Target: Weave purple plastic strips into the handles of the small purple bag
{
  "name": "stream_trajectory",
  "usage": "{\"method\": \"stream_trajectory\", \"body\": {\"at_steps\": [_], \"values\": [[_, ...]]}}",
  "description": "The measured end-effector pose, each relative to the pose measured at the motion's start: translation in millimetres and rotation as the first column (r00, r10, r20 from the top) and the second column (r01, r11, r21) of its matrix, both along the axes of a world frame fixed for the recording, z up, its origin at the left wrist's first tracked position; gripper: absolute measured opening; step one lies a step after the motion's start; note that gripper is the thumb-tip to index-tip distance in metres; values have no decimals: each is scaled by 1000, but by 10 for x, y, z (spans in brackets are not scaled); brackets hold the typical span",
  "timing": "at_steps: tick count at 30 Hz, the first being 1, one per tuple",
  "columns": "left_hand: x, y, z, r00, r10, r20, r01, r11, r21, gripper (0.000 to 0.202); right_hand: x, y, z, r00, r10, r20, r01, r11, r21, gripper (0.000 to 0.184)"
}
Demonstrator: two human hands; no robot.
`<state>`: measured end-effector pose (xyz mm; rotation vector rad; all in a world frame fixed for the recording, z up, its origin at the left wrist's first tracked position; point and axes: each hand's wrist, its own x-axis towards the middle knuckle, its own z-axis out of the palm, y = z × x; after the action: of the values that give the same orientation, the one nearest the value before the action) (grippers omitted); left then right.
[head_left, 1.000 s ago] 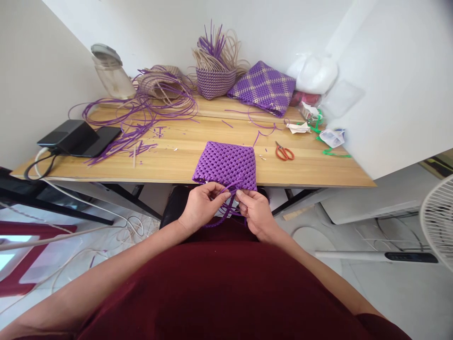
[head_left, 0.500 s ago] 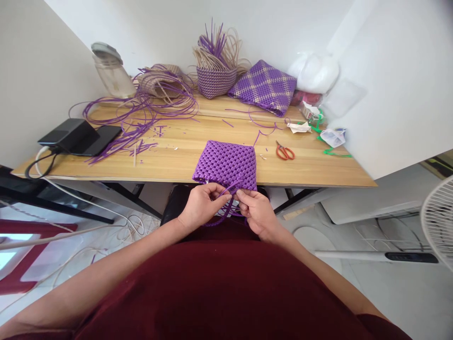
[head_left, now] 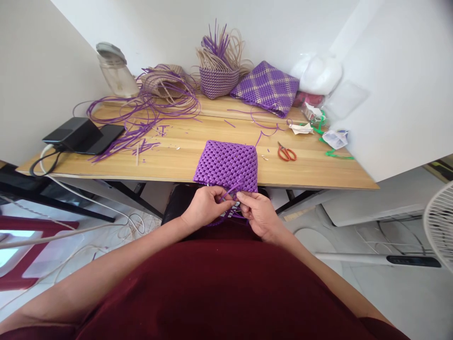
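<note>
A purple woven panel (head_left: 227,163) lies on the wooden table (head_left: 177,160), its near edge hanging over the table's front. Loose purple strips (head_left: 231,194) trail from that edge. My left hand (head_left: 204,207) is closed, pinching strips at the panel's lower edge. My right hand (head_left: 257,213) is closed too, its fingertips pinching a strip right beside the left hand's. Both hands are just below the table's front edge, over my lap.
Orange-handled scissors (head_left: 286,152) lie right of the panel. Tangled purple strips (head_left: 141,113), a half-woven basket (head_left: 218,75), a purple-and-beige woven piece (head_left: 267,87) and a jar (head_left: 116,71) stand behind. Black devices (head_left: 79,134) sit at left. A fan (head_left: 440,226) stands at right.
Both hands stay at the panel's lower edge; the fingers have shifted slightly along the strips. The camera has turned a little.
</note>
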<state>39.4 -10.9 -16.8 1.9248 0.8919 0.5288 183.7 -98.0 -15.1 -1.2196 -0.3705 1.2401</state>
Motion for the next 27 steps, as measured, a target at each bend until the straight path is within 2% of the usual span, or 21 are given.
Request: {"method": "stream_trajectory", "body": {"at_steps": [5, 9, 13, 19, 25, 27], "values": [[-1, 12, -27, 999, -42, 16, 42, 999, -1, 22, -26, 7, -32, 999, -7, 45, 8, 1000, -12, 34], [-18, 24, -11, 991, -95, 94, 103, 991, -84, 29, -25, 13, -54, 998, -45, 53, 44, 999, 14, 32], [-46, 6, 22, 979, 10, 203, 23, 987, -160, 35, -16, 14, -49, 996, -59, 66, 57, 998, 35, 31], [-54, -40, 24, 976, 121, 183, -111, 992, -63, 25, -31, 10, -16, 994, -84, 71, 82, 996, 33, 33], [-16, -7, 8, 992, 73, 99, -86, 987, 139, 20, -30, 9, 2, 995, -78, 55, 77, 997, 28, 34], [15, -4, 3, 991, 94, 94, -102, 991, 84, 19, -31, 8, 5, 995, -84, 51, 82, 996, 33, 33]]}}
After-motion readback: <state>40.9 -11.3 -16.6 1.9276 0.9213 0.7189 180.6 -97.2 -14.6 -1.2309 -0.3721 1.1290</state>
